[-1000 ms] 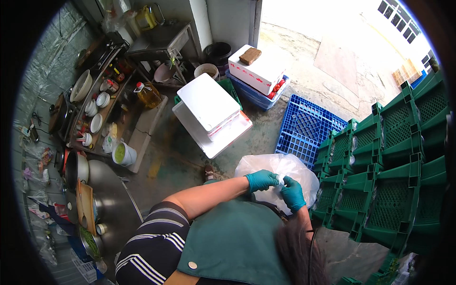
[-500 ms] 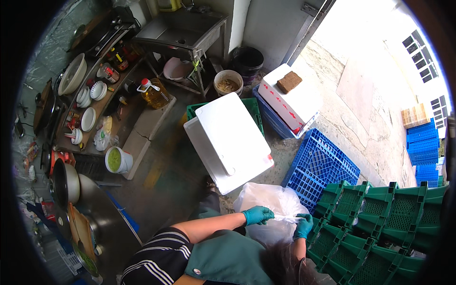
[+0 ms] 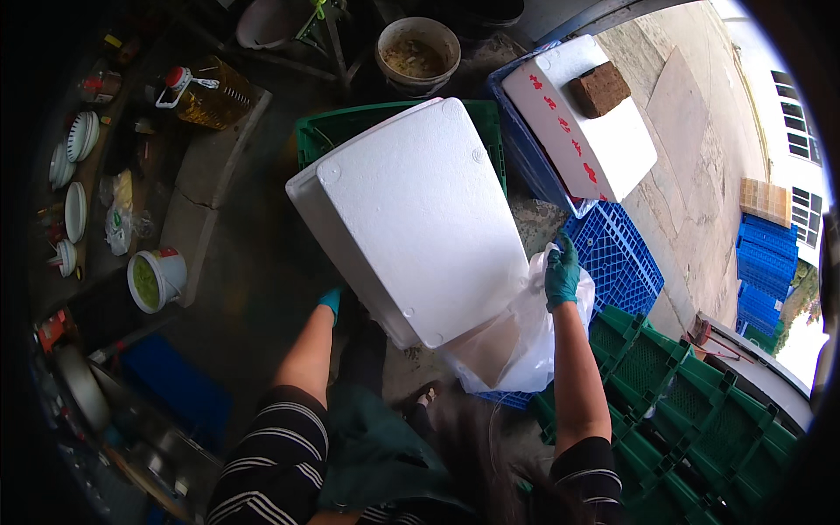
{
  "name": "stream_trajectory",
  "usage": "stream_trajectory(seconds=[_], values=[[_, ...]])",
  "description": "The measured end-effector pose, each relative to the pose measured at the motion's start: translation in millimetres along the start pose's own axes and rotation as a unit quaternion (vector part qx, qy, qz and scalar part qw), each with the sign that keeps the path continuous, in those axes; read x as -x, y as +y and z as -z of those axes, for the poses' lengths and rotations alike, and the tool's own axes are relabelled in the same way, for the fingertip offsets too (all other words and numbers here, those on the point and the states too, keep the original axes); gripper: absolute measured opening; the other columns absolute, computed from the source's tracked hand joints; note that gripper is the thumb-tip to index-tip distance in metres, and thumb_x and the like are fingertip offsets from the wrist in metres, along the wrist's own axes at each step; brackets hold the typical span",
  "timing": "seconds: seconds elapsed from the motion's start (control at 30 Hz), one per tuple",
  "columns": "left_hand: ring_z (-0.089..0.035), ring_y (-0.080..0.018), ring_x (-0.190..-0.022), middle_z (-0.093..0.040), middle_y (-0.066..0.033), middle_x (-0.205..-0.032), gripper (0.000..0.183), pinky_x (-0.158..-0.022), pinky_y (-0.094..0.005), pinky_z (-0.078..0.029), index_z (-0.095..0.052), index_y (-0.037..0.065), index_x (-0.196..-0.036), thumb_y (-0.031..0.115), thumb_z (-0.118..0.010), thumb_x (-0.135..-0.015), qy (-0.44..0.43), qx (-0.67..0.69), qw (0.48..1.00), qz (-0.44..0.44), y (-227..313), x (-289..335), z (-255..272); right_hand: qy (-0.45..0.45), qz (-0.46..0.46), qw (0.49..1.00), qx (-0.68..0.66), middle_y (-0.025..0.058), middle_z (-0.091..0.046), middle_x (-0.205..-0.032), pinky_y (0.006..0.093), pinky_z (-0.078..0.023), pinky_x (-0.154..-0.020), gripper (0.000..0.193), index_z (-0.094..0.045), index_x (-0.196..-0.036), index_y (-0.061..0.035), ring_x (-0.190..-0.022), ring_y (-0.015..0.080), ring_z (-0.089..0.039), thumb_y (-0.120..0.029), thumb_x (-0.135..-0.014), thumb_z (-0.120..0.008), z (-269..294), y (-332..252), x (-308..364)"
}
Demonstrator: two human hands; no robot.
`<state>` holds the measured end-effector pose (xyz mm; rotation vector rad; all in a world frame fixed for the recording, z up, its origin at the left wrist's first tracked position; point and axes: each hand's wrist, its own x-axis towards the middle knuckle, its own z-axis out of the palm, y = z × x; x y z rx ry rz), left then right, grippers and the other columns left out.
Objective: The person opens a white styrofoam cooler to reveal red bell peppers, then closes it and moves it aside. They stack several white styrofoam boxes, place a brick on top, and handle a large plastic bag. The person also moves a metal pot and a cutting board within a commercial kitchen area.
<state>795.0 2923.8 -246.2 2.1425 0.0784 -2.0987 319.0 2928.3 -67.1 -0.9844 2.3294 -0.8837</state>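
A white foam box [image 3: 416,219] tilts in front of me, its broad flat face toward me. My left hand [image 3: 330,302], in a teal glove, is at the box's lower left side, its fingers mostly hidden behind the edge. Beyond the box's right corner, my right hand [image 3: 563,276], also gloved, grips the gathered top of a whitish plastic bag [image 3: 534,346], with one finger pointing up. The bag hangs beside the box's lower right edge, and something tan shows through it.
A green crate [image 3: 315,131] stands under the foam box. Behind it are a bucket [image 3: 418,57] and another foam box [image 3: 569,131] with a brick [image 3: 600,89] on top. Stacked green crates [image 3: 665,394] and a blue pallet [image 3: 617,254] flank my right; an oil jug [image 3: 210,92] and pail [image 3: 156,280], my left.
My left hand has let go of the bag and moved left to the foam box. My right hand has moved up and forward with the bag top. My view has shifted closer to the box.
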Motion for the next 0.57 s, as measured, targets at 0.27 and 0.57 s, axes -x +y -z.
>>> stream_trajectory(seconds=[0.27, 0.57], values=[[-0.057, -0.0355, -0.106, -0.060, -0.0192, -0.118, 0.058, -0.089, -0.0466, -0.050, -0.052, 0.003, -0.127, 0.025, -0.076, -0.079, -0.121, 0.145, 0.982, 0.005, -31.6, -55.2, -15.3, -0.236, -0.086, 0.966, 0.064, 0.0199, -0.061, -0.124, 0.0379, -0.040, -0.099, 0.052, -0.049, -0.136, -0.0100, -0.116, 0.0336, -0.056, -0.041, -0.094, -0.049, -78.6, 5.7, -41.8], [-0.056, -0.0268, -0.113, -0.058, -0.0139, -0.126, 0.044, -0.096, -0.0386, -0.047, -0.050, 0.000, -0.132, 0.022, -0.051, -0.093, -0.148, -0.007, 0.989, -0.010, 0.7, 68.7, -5.5, -0.255, -0.166, 0.952, -0.031, 0.0086, -0.060, -0.121, 0.0286, -0.041, -0.095, 0.047, -0.050, -0.135, -0.0038, -0.105, 0.0174, -0.055, -0.032, -0.097, -0.049, -27.0, -25.5, -17.6]])
